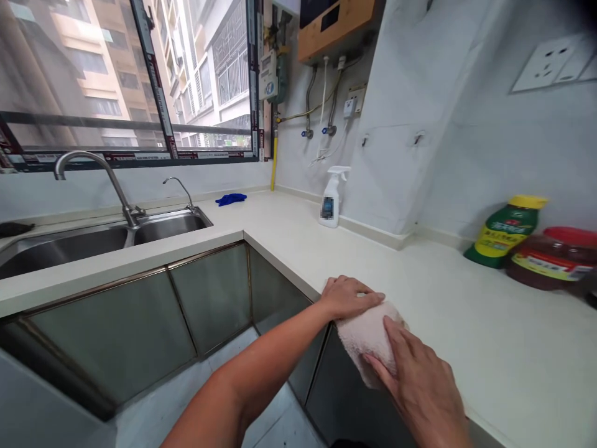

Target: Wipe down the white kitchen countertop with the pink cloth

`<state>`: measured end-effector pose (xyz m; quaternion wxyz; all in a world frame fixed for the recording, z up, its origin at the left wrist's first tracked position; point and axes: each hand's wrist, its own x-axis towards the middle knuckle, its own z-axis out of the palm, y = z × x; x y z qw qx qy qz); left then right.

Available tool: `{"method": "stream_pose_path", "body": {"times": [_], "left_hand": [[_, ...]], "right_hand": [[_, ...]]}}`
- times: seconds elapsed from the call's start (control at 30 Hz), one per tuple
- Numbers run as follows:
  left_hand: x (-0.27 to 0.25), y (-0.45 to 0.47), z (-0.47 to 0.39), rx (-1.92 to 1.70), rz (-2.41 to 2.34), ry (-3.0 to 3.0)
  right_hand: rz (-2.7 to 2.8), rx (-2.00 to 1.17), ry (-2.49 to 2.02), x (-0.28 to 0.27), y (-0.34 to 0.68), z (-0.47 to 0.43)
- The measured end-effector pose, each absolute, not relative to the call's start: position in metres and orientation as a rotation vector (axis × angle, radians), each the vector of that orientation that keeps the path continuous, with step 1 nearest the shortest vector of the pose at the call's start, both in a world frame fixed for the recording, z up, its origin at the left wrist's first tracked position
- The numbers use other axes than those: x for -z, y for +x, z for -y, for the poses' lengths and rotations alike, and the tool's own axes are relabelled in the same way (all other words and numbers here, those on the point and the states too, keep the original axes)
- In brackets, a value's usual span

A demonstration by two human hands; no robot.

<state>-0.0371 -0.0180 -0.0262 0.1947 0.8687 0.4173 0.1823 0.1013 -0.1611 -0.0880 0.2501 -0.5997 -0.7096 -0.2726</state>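
Note:
A folded pale pink cloth [368, 336] lies at the counter's front edge, with its lower part hanging over the side. My left hand [349, 297] is at the far end of the cloth, its fingers closed over the top edge. From the near side my right hand [415, 373] grips the cloth, thumb at the lower edge and fingers on the upper face. The cream countertop [289, 230] runs beneath and beyond both hands. Some fingertips of the left hand are hidden against the cloth.
Farther along the counter stands a white spray bottle [330, 199]. A blue cloth [231, 199] lies near the steel sink [209, 219] with its tall faucet [109, 177]. On the right are a green-and-yellow bottle [506, 233] and a red-lidded jar [553, 258]. Grey cabinet doors [209, 295] line the front.

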Motion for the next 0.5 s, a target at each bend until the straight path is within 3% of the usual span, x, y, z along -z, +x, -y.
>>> {"method": "stream_pose_path", "body": {"times": [0.5], "left_hand": [[0.0241, -0.0383, 0.0150, -0.524, -1.193, 2.434]], "right_hand": [[1.865, 0.704, -1.506, 0.0840, 0.1014, 0.1634]]}}
